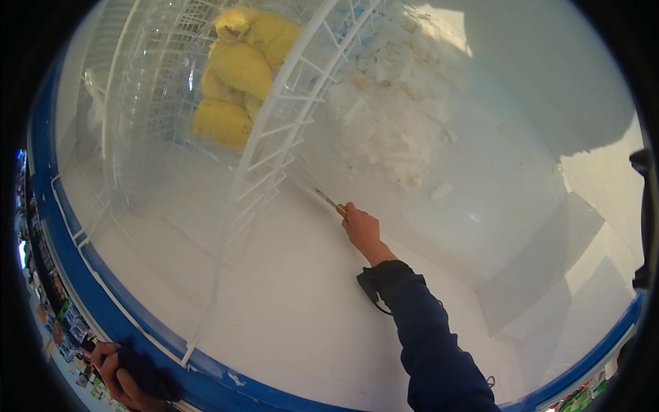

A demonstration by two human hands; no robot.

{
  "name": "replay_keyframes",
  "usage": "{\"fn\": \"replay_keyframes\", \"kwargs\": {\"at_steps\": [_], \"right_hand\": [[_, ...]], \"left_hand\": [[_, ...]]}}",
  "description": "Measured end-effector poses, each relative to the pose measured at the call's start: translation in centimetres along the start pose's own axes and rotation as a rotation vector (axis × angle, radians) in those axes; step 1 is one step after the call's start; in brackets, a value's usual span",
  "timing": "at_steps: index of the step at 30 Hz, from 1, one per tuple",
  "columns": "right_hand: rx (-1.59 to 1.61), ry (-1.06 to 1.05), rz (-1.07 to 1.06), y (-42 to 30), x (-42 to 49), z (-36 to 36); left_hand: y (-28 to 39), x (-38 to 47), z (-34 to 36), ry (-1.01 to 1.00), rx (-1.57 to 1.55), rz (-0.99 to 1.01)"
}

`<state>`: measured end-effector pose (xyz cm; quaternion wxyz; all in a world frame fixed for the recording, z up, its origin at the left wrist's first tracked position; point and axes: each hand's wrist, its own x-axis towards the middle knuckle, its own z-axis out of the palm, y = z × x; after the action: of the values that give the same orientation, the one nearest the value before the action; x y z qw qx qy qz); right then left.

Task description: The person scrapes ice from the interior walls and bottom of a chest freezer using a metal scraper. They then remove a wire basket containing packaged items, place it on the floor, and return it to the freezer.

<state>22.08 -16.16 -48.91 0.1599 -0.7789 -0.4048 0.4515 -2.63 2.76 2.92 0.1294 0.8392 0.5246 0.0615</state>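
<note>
My right hand (362, 226), in a dark blue sleeve, reaches down inside a chest freezer and grips a thin metal-bladed tool (327, 198) by its wooden handle. The blade points up and left, towards the freezer's inner wall near a white wire basket. Beyond the hand lies a heap of broken ice (396, 123), with a small loose lump (441, 192) near its lower edge. At the lower left, my left hand (116, 373) is at the freezer's blue rim (226, 383), its fingers curled around a dark fuzzy cloth (149, 371).
A white wire basket (288, 77) stands at the left, with yellow fruit-like pieces (239, 69) in clear plastic packaging. Stacked clear plastic containers (141, 87) are beside them. A step (545, 268) rises from the freezer floor at the right. Shelved goods show outside at the far left.
</note>
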Motion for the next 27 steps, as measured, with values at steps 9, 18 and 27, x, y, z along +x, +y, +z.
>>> {"fn": "replay_keyframes", "kwargs": {"at_steps": [9, 18, 27], "right_hand": [[-0.068, 0.135, -0.060, -1.8, 5.8, 1.7], [0.014, 0.093, 0.002, 1.3, 2.1, -1.8], [-0.152, 0.307, 0.067, 7.5, 4.2, -6.4]], "left_hand": [[0.5, 0.1, 0.1, -0.014, -0.010, -0.039], [-1.0, -0.8, -0.3, 0.037, -0.057, -0.021], [-0.6, -0.6, -0.2, 0.028, 0.007, -0.002]]}}
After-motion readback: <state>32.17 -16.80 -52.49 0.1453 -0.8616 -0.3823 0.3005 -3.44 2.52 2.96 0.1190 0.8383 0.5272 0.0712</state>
